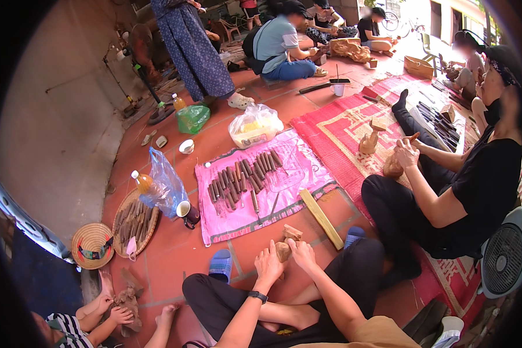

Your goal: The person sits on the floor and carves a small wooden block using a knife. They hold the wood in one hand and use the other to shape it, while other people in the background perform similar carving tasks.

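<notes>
My left hand (268,267), with a dark band at its wrist, closes round the near side of a small light-brown wood carving (283,250) above my crossed legs. The carving has a rounded body and a blocky end (293,233) pointing away from me. My right hand (303,253) grips its right side, fingers bent against the wood. Whether a small tool sits in that hand is hidden. Ahead of my hands, a pink sheet (214,235) bears several wood-handled carving tools (236,181) in rows. A flat wooden strip (321,219) lies to their right.
Blue slippers (221,264) flank my knees. To the left are a dark mug (188,214), a blue plastic bag (167,182) and a basket of tools (134,223). A person in black (481,191) carves on the red mat at right; a child's hands (120,315) hold wood at lower left.
</notes>
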The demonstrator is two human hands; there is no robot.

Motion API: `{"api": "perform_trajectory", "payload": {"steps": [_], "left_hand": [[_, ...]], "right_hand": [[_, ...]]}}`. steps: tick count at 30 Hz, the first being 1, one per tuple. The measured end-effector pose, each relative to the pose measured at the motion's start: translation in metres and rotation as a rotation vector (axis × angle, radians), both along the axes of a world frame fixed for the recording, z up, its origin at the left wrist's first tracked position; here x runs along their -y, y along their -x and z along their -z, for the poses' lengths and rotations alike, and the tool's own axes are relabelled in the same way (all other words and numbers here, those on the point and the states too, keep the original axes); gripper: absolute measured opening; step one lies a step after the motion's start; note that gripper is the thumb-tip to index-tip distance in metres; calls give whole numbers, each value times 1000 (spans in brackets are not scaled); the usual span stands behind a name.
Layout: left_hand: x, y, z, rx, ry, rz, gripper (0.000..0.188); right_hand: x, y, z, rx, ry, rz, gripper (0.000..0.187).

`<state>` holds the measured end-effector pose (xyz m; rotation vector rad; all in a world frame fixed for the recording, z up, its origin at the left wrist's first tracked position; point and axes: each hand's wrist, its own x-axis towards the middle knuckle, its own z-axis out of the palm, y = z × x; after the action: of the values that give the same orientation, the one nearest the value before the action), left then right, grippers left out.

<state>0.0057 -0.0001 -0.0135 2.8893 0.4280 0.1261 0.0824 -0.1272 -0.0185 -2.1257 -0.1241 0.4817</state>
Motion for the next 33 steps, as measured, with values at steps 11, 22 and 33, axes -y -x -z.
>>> {"api": "perform_trajectory", "payload": {"steps": [11, 22, 33], "left_hand": [[2, 3, 1, 17, 3, 7, 91], [14, -4, -13, -10, 58, 28, 88], [8, 0, -16, -39, 52, -2, 89]], "right_hand": [[-3, 0, 12, -61, 8, -1, 61], [-2, -3, 72, -196, -250, 89, 56], [-4, 8, 50, -340, -447, 111, 54]]}}
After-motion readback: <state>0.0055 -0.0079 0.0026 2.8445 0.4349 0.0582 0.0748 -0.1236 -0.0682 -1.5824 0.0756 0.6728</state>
